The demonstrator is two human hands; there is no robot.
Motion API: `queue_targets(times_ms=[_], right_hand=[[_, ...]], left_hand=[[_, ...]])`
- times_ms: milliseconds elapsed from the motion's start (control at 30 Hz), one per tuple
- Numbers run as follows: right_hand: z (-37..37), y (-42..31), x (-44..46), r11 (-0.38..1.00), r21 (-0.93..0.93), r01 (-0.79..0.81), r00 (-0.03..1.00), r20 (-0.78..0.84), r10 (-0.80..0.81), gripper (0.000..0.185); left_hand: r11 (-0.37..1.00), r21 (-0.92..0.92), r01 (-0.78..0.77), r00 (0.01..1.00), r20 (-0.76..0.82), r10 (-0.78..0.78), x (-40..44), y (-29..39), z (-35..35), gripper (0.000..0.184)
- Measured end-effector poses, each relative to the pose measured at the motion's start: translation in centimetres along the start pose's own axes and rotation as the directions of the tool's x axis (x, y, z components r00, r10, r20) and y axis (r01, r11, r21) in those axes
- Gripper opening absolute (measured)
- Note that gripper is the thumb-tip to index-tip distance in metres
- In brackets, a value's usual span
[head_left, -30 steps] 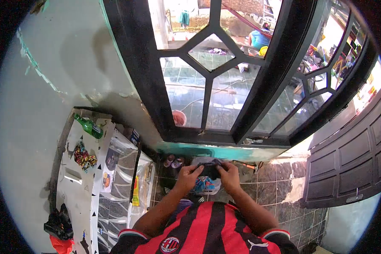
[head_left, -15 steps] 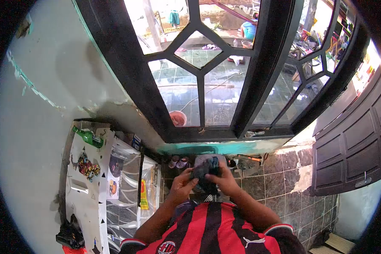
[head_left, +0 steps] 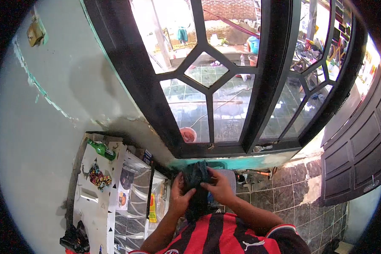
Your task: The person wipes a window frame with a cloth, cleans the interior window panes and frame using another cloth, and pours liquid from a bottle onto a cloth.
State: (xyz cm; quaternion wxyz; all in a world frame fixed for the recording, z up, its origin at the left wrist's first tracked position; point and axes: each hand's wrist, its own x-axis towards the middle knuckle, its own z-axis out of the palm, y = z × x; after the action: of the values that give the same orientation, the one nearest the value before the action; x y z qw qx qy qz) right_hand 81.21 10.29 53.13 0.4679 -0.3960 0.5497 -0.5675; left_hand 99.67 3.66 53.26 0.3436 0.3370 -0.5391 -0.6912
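Note:
In front of my chest, a black plastic bag [head_left: 195, 180] is held up between both hands, with its lower part hanging down toward my striped shirt. My left hand [head_left: 180, 195] grips the bag's left side, its thumb pressed on the front. On the right side, my right hand [head_left: 221, 187] pinches the bag near its upper edge, fingers partly behind it. Whether anything is inside the bag cannot be seen. A grey seat or stool top [head_left: 229, 178] shows just behind my right hand.
To the left is a white cabinet [head_left: 85, 194] with a green bottle [head_left: 100, 149], a pile of colourful wrapped pieces [head_left: 100, 178] and another black bag [head_left: 76, 238] on top. A hammer [head_left: 260, 172] lies on the tiled floor. Dark-framed windows [head_left: 252, 84] stand ahead; a dark door [head_left: 353, 156] is at right.
Both hands and the bag have moved slightly up and left. The bag now hangs longer and more spread between the hands. The view has tilted up a little.

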Motion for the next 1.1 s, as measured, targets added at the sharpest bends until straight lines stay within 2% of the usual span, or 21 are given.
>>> queue_targets(times_ms=[67,100,167,267,333,367,433,467,533,567,633,667,733,767,800,867,900,967,1000,1067,1100], right_hand=[[-0.8,-1.8,0.1,0.968,-0.207,-0.141,0.968,-0.233,0.091,0.092],[-1.1,1.7,0.7,0.997,0.027,-0.079,0.960,-0.266,0.083,0.098],[-1.5,1.9,0.0,0.920,-0.333,0.206,0.957,-0.126,-0.260,0.099],[-1.7,0.6,-1.2,0.762,-0.550,0.342,0.940,0.196,-0.281,0.073],[-2.0,2.4,-1.7,0.886,-0.429,0.176,0.940,0.339,-0.023,0.057],[-2.3,3.0,-1.8,0.886,-0.431,0.171,0.948,0.316,-0.029,0.049],[-2.5,1.9,-1.9,0.885,-0.436,0.165,0.962,0.270,-0.046,0.034],[-2.5,1.3,-2.0,0.941,-0.300,0.159,0.969,0.230,-0.091,0.032],[-2.3,0.0,-2.0,0.987,-0.012,0.160,0.979,0.129,-0.157,0.027],[-2.3,-0.3,-1.7,0.984,-0.085,0.154,0.988,0.030,-0.152,0.026],[-2.1,-0.9,-1.0,0.967,-0.225,0.121,0.972,-0.170,-0.161,0.025],[-1.7,-2.0,-0.9,0.976,-0.171,0.133,0.941,-0.287,-0.179,0.024],[-1.0,-4.4,-0.9,0.981,-0.070,0.180,0.840,-0.508,-0.191,0.024],[-1.0,-3.8,-0.5,0.974,-0.011,0.225,0.822,-0.535,-0.196,0.026],[-0.6,-3.8,-0.6,0.967,0.035,0.252,0.817,-0.543,-0.193,0.026],[0.9,-4.1,-1.0,0.945,0.126,0.302,0.810,-0.556,-0.185,0.026],[1.3,-4.4,-1.4,0.934,0.275,0.228,0.867,-0.494,-0.067,0.029],[1.6,-2.9,-1.3,0.888,0.459,0.014,0.878,-0.430,0.209,0.033],[1.7,-2.4,-1.3,0.836,0.541,-0.091,0.861,-0.380,0.339,0.035],[1.9,-1.9,-1.1,0.876,0.478,-0.055,0.877,-0.397,0.271,0.041],[1.9,-1.5,-1.0,0.887,0.459,-0.046,0.887,-0.389,0.247,0.041]], left_hand=[[0.998,0.003,-0.059,0.994,-0.087,0.059,0.0,1.7,0.8,0.082],[0.996,0.021,-0.088,0.994,-0.070,0.089,0.2,1.7,0.7,0.077],[0.989,0.053,-0.139,0.989,-0.039,0.142,0.0,1.3,0.1,0.068],[0.979,0.203,0.004,0.998,0.066,-0.018,-0.8,2.5,0.1,0.049],[0.978,0.206,0.034,0.999,0.033,-0.042,-0.5,2.9,0.2,0.042],[0.977,0.209,0.048,0.998,0.018,-0.053,-0.2,3.1,0.2,0.039],[0.804,0.567,-0.180,0.981,0.165,0.103,0.2,4.5,-0.3,0.046],[0.653,0.698,-0.293,0.954,0.258,0.152,0.2,4.8,-0.5,0.051],[0.787,0.555,-0.270,0.951,0.281,0.128,0.2,3.7,0.2,0.065],[0.844,0.475,-0.250,0.949,0.293,0.116,0.0,3.1,0.9,0.073],[0.851,0.514,-0.106,0.994,0.066,0.084,-0.9,2.9,3.6,0.083],[0.853,0.520,-0.033,0.996,-0.051,0.070,-1.2,2.8,4.6,0.088],[0.921,0.383,-0.072,0.997,0.048,0.057,-1.2,1.6,4.7,0.086],[0.946,0.312,-0.088,0.993,0.100,0.060,-0.8,1.3,4.7,0.085],[0.987,0.109,0.120,0.990,0.061,-0.127,-0.5,1.3,4.7,0.078],[0.813,-0.310,0.492,0.868,0.103,-0.486,-0.1,1.4,4.9,0.065],[0.907,-0.183,0.379,0.925,0.055,-0.375,0.0,1.6,4.9,0.058],[0.988,0.091,0.122,0.992,0.013,-0.124,0.1,2.2,5.0,0.046],[0.989,0.071,0.131,0.991,-0.027,-0.129,0.3,2.3,4.9,0.042],[0.989,0.028,0.142,0.984,-0.109,-0.138,0.6,2.4,4.8,0.034],[0.986,-0.090,0.138,0.981,-0.126,-0.149,0.6,2.4,4.9,0.034]])
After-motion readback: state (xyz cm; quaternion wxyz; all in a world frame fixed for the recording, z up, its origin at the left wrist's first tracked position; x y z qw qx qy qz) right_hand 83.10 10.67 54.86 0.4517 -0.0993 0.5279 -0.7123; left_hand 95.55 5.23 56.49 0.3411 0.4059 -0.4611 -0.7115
